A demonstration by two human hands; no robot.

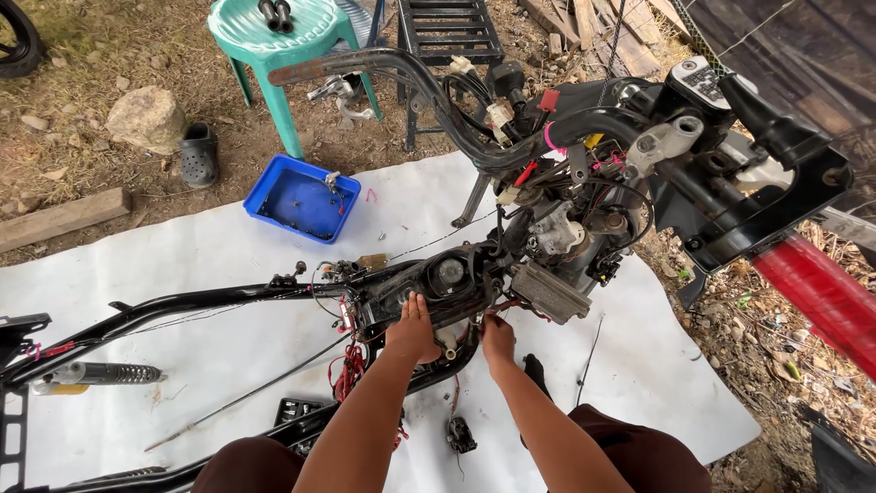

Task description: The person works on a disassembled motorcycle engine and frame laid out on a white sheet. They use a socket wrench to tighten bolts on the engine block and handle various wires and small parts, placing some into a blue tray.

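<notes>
The stripped motorbike frame [201, 301] lies on its side across a white sheet [182, 246] on the ground. The left hand [412, 330] presses flat, fingers together, on the black housing [447, 278] mid-frame. Loose red wires [349, 370] hang just beside it and could snag. The right hand [497, 336] pinches something small at the housing's edge; a slip might drop it.

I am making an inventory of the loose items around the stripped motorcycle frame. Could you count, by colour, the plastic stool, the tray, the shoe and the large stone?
Green: 1, plastic stool
Blue: 1, tray
Dark grey: 1, shoe
Pale grey: 1, stone
Total: 4
</notes>
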